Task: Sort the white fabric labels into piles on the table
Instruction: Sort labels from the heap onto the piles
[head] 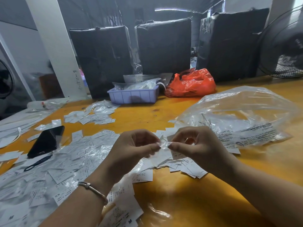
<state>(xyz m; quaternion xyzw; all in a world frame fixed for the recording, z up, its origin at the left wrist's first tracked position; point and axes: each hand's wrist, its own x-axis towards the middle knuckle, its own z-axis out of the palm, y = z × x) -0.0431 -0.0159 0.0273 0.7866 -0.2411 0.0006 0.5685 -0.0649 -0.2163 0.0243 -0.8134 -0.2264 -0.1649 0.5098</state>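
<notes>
One lilac tray (133, 95) holds clear plastic packets (141, 85).

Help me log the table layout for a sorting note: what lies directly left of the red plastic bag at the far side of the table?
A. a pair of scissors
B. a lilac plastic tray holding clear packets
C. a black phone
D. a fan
B: the lilac plastic tray, with clear packets in it, sits just left of the red plastic bag; the black phone lies much nearer, among the labels.

White labels (91, 154) w/ black print; yellow table (180, 194); red bag (191, 84); lilac tray (132, 95).
</notes>
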